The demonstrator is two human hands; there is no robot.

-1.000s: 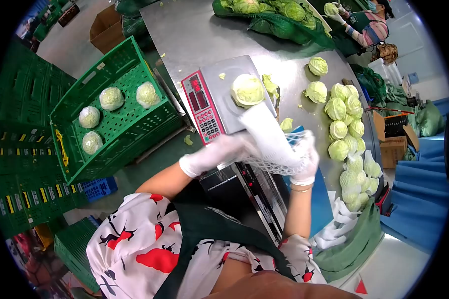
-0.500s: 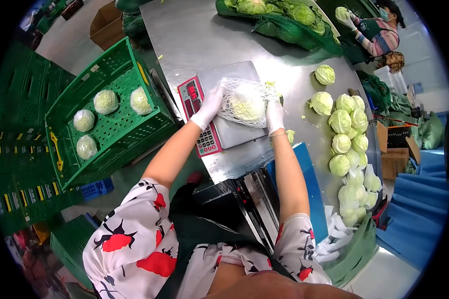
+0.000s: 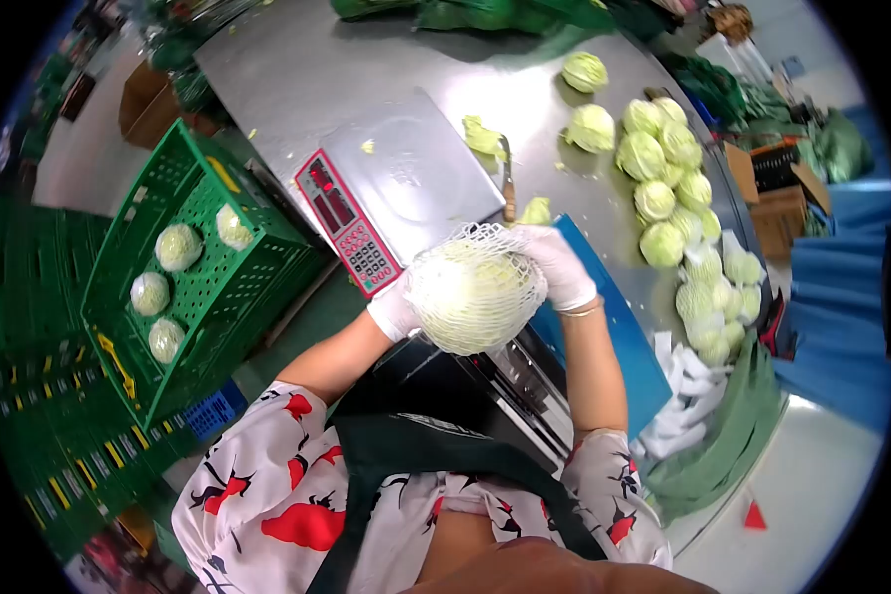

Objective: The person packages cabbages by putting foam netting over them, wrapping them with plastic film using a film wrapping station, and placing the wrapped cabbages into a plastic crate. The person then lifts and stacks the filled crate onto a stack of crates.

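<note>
The gloved left hand (image 3: 556, 265) and gloved right hand (image 3: 396, 305) grip opposite sides of a round pale-green cabbage in white mesh netting (image 3: 477, 289), raised near the flat silver-topped, red-edged scale (image 3: 406, 173). Beyond the scale lies a wooden-handled knife (image 3: 508, 188); a green perforated plastic crate (image 3: 238, 317) holds four wrapped cabbages (image 3: 179, 247).

Gloved left hand (image 3: 394, 307) and right hand (image 3: 558, 267) before the torso (image 3: 431, 500), both elbows bent

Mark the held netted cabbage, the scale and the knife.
Held netted cabbage (image 3: 473, 299): head view, middle of its visible side.
Scale (image 3: 401, 163): head view, weighing plate.
Knife (image 3: 509, 200): head view, brown handle.
</note>
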